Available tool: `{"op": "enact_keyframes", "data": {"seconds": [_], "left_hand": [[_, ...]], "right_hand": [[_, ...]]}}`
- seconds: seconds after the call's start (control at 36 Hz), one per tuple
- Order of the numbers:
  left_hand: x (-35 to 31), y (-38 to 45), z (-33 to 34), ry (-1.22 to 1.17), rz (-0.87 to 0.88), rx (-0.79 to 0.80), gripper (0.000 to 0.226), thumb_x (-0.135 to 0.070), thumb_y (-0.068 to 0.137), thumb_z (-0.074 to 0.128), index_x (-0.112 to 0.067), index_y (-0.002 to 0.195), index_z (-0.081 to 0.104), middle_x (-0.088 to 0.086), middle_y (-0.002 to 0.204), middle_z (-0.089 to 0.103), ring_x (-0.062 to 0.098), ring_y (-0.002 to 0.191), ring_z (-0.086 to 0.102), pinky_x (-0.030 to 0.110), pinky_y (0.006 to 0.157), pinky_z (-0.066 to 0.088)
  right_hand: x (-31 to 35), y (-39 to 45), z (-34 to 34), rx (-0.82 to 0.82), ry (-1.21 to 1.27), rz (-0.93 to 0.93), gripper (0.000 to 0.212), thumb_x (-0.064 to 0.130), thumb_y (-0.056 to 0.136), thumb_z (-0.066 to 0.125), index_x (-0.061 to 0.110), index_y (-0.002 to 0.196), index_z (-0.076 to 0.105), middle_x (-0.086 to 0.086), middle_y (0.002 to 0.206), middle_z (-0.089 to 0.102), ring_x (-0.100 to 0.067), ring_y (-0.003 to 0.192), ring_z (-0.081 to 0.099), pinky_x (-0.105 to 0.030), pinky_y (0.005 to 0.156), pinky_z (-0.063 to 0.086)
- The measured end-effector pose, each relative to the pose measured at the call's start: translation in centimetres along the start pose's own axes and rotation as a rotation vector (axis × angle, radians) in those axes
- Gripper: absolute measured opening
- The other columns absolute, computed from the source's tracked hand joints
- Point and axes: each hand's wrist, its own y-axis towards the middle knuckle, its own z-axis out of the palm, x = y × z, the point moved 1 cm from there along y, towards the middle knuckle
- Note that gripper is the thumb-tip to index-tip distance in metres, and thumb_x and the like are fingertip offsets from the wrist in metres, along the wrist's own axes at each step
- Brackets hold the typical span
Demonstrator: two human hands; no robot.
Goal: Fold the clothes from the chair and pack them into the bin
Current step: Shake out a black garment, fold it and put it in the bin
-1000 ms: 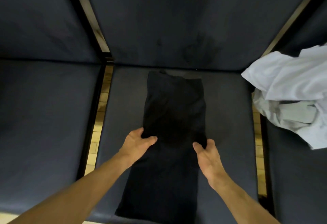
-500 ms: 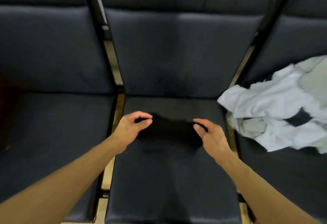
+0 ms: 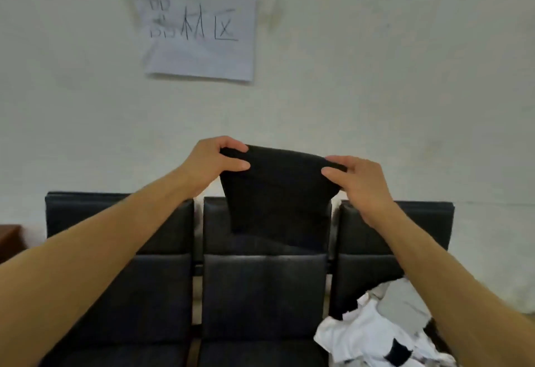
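My two bare forearms rise from the bottom corners of the view, their elbows cut off by the lower edge. At the lower right, on the seat of the right-hand chair (image 3: 373, 239), lies a crumpled heap of white and grey clothes (image 3: 373, 329); part of it runs off the bottom edge and my right forearm covers its far side, so I cannot tell how many pieces it holds. Ahead of me stand three dark padded chairs in a row, the left-hand chair (image 3: 121, 279) partly hidden behind my left arm and the middle chair (image 3: 260, 294) bare on its seat. In the air in front of the middle chair's backrest I hold a folded black garment (image 3: 278, 192). My left hand (image 3: 211, 163) pinches its upper left corner between thumb and curled fingers, and my right hand (image 3: 362, 184) pinches its upper right corner the same way. The cloth hangs down between them, its lower edge blending into the dark backrest so that its end is hard to make out. No bin appears anywhere. Behind the chairs is a pale wall (image 3: 376, 77) with a creased paper sign (image 3: 199, 33) bearing blurred handwritten characters.
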Motion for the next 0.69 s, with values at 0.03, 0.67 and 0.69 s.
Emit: {"op": "enact_keyframes", "data": {"seconds": [0.03, 0.67, 0.69], "left_hand": [[-1.7, 0.3, -0.4, -0.006, 0.032, -0.008, 0.026, 0.003, 0.075, 0.073, -0.016, 0.091, 0.067, -0.001, 0.094, 0.065, 0.010, 0.085, 0.062, 0.009, 0.065, 0.049], [-16.0, 1.2, -1.8, -0.225, 0.109, 0.202, 0.018, 0.002, 0.092, 0.053, -0.012, 0.101, 0.060, 0.007, 0.100, 0.057, 0.018, 0.088, 0.059, 0.028, 0.083, 0.051], [-16.2, 1.1, -1.9, -0.239, 0.107, 0.247, 0.021, 0.004, 0.091, 0.052, -0.011, 0.103, 0.060, 0.008, 0.101, 0.056, 0.018, 0.088, 0.059, 0.028, 0.084, 0.052]], "right_hand": [[1.3, 0.2, -0.8, -0.013, 0.004, -0.021, 0.031, 0.014, 0.086, 0.066, 0.013, 0.118, 0.066, -0.002, 0.112, 0.067, -0.016, 0.104, 0.062, -0.036, 0.099, 0.048], [12.6, -0.5, -10.2, 0.078, 0.090, -0.082, 0.065, 0.002, 0.075, 0.076, 0.013, 0.131, 0.046, -0.003, 0.119, 0.055, -0.020, 0.108, 0.058, -0.037, 0.096, 0.050], [12.7, -0.6, -10.3, 0.055, 0.037, -0.076, 0.066, -0.001, 0.074, 0.074, 0.012, 0.132, 0.046, -0.005, 0.120, 0.055, -0.022, 0.109, 0.057, -0.040, 0.098, 0.049]]}}
